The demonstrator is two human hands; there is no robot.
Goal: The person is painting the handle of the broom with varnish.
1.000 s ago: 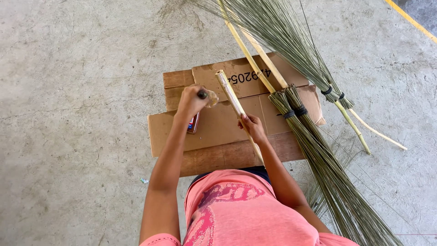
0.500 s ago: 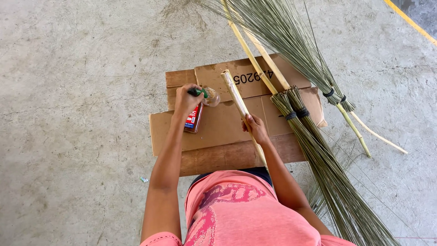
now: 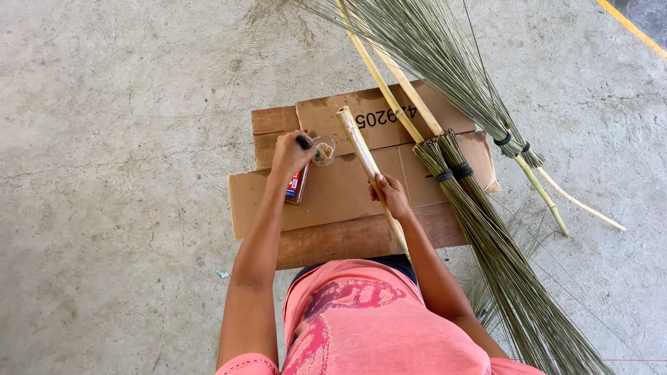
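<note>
A: Step in hand? Left hand (image 3: 290, 154) is closed around a short dark green-tipped tool (image 3: 306, 144), its tip at a small clear plastic cup of tan bits (image 3: 324, 151). Looks like picking something up from the cup, though I can't tell what the bits are.

B: Right hand (image 3: 391, 196) is wrapped around a pale bamboo stick (image 3: 363, 149), held slanted over the flattened brown cardboard (image 3: 333, 194).

A: The next move, I'd judge, needs a steady stick end.

B: Surroundings: a small red-labelled bottle (image 3: 296, 185) lies on the cardboard just under the left hand, tied green grass brooms (image 3: 479, 201) to the right, on a bare grey concrete floor (image 3: 118, 139).
</note>
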